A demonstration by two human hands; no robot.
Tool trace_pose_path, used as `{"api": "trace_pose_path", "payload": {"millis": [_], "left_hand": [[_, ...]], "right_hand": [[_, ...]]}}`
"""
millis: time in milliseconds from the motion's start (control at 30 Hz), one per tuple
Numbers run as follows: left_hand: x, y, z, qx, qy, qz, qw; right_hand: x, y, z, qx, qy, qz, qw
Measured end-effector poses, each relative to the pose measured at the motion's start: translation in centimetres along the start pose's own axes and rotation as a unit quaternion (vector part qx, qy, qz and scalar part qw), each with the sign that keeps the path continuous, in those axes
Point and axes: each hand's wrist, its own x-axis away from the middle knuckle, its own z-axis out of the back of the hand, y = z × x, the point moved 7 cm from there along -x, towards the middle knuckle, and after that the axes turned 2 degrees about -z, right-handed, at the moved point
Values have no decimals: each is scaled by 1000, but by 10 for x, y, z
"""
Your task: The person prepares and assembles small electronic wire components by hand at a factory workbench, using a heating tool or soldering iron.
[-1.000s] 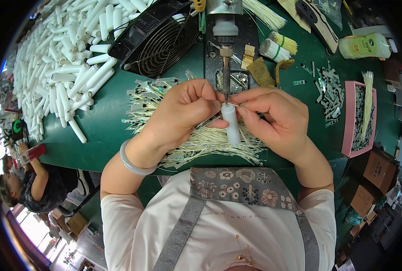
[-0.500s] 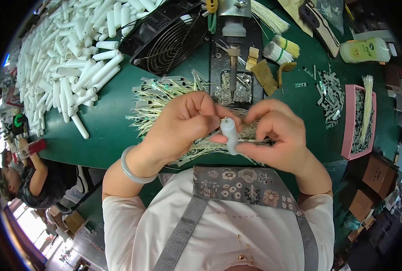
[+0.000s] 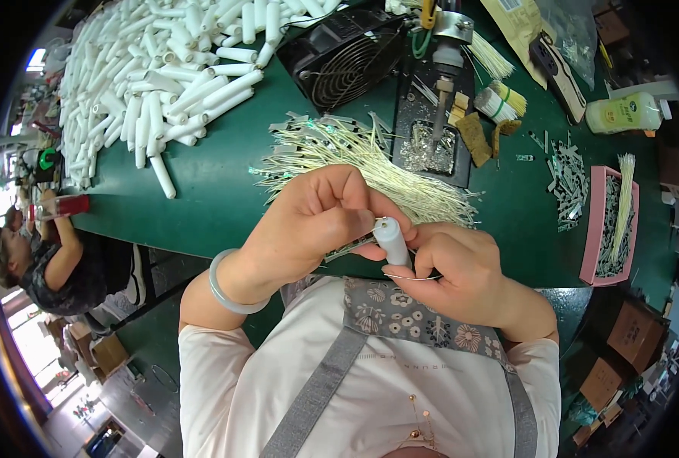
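A white battery-like cylinder (image 3: 391,243) stands tilted between my hands, with a small metal contact on its upper end. My left hand (image 3: 316,221) is closed round its upper part, thumb and finger pinching beside the contact. Below those fingers pokes a narrow strip (image 3: 345,249), partly hidden by the hand. At the cylinder's lower end, my right hand (image 3: 462,267) is closed, pinching a thin pale wire (image 3: 416,278); its other fingers lie against the cylinder's side. Just beyond both hands spreads a heap of small circuit strips with pale wires (image 3: 370,164).
White cylinders (image 3: 164,99) are piled at the far left beside a black fan (image 3: 339,65). A clamped soldering iron (image 3: 440,103) points down into a metal-filled tray (image 3: 427,153). To the right are loose strips (image 3: 569,183), a pink box (image 3: 591,259) and a bottle (image 3: 622,114). Another person (image 3: 49,259) sits left.
My right hand has moved in against the cylinder, its fingers closing on the thin wire. The cylinder stands more plainly in view. The whole scene has shifted rightward in the picture.
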Motion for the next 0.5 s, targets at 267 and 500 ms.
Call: {"api": "trace_pose_path", "payload": {"millis": [267, 500], "left_hand": [[22, 2, 6, 25, 4, -11, 1000], [38, 1, 11, 81, -19, -33, 996]], "right_hand": [[-1, -16, -13, 18, -17, 15, 1000], [-4, -24, -23, 22, -29, 24, 999]]}}
